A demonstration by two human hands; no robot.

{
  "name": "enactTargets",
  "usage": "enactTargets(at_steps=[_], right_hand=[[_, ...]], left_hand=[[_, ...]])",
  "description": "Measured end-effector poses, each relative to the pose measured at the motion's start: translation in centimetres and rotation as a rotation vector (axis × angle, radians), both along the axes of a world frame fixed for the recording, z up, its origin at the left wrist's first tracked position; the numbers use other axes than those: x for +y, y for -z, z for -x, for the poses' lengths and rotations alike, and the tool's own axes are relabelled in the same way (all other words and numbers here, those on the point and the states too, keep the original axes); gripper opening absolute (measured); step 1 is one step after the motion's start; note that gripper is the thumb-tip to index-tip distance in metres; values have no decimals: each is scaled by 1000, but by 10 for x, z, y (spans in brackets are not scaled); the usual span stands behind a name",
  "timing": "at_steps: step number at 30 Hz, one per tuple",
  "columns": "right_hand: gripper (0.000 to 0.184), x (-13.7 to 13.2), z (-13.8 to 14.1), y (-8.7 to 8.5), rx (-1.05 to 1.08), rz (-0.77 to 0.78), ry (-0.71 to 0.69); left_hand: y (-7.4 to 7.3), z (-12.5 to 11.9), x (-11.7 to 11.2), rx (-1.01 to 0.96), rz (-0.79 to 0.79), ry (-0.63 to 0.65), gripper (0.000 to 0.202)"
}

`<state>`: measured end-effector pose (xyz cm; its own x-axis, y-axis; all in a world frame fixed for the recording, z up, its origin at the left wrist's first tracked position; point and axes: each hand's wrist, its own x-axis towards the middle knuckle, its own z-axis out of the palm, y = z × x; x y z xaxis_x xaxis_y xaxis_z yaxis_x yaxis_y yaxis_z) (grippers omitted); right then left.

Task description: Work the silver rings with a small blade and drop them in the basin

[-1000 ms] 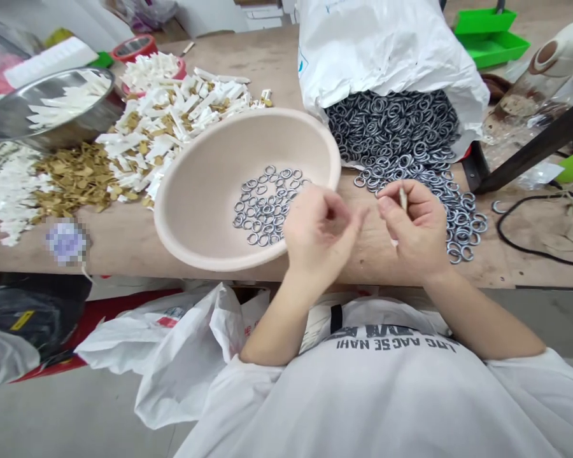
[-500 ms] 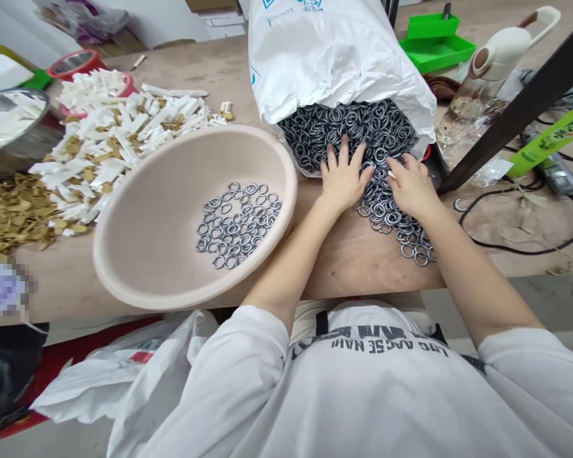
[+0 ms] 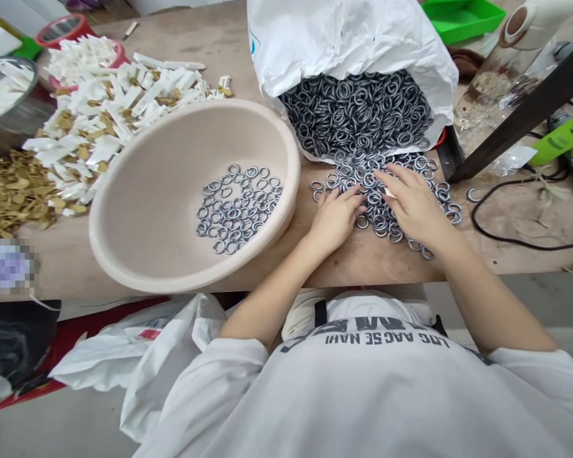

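Dark metal rings [image 3: 358,108] fill the mouth of a white plastic bag [image 3: 334,44] lying on its side. More loose rings [image 3: 382,219] spill from it onto the table. My left hand [image 3: 334,219] rests at the near left edge of this spill, fingers stretched and touching rings. Over the right part of the spill lies my right hand [image 3: 415,207], fingers apart on the rings. A small white patch shows at its fingers; I cannot tell what it is. To the left, a beige basin [image 3: 138,216] holds many similar rings [image 3: 239,213] on its right side.
White plastic strips [image 3: 119,114] and gold-coloured pieces [image 3: 14,191] lie heaped left of the basin. A dark metal post [image 3: 516,121], a black cable [image 3: 506,238] and a clear bottle [image 3: 491,76] are at right. A green tray [image 3: 463,19] stands behind.
Both hands have drawn back toward me from the bag's mouth, bringing rings onto the table. The spill is now wider. The view has tilted slightly downward.
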<state>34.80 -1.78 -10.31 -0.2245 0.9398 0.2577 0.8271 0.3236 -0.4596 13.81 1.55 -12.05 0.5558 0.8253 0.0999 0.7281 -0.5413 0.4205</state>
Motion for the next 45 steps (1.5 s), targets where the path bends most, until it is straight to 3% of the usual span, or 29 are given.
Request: enactTargets(at_steps=[3,5,9,11,15,20,26,31,35,39,43,45], right_hand=[[41,-14,10,-2,234,-36,62],[35,-23,20,2,413,25,94],[31,-35,41,12,710,154,101],[31,-39,49,15,806,160,111],[21,-43,60,18,936,86,145],[14,-51,71,28,1074,-113,232],[7,-65,83,37,940,-264,227],[15,-66,87,38,1054,-198,361],[7,-71,89,37,941,-214,222],[7,-74,82,27,880,-129,79],[27,-67,70,11,897,1,19],[24,-61,67,5,867,71,-29]], left_hand=[[-6,3,-5,-125,-8,-81,32],[-6,3,-10,-336,86,-102,29],[-4,-3,-23,-948,529,-99,28],[-4,-6,-31,-1192,710,-166,30],[-6,-7,-44,-1446,973,-308,40],[-10,-8,-62,-1546,1041,-379,39],[-14,-17,-81,-1657,939,-480,39],[-8,-18,-85,-1658,966,-534,42],[-11,-16,-84,-1698,961,-517,40],[-14,-10,-81,-1652,906,-437,38],[-9,-5,-84,-1556,873,-355,35],[-6,-4,-87,-1504,864,-313,35]])
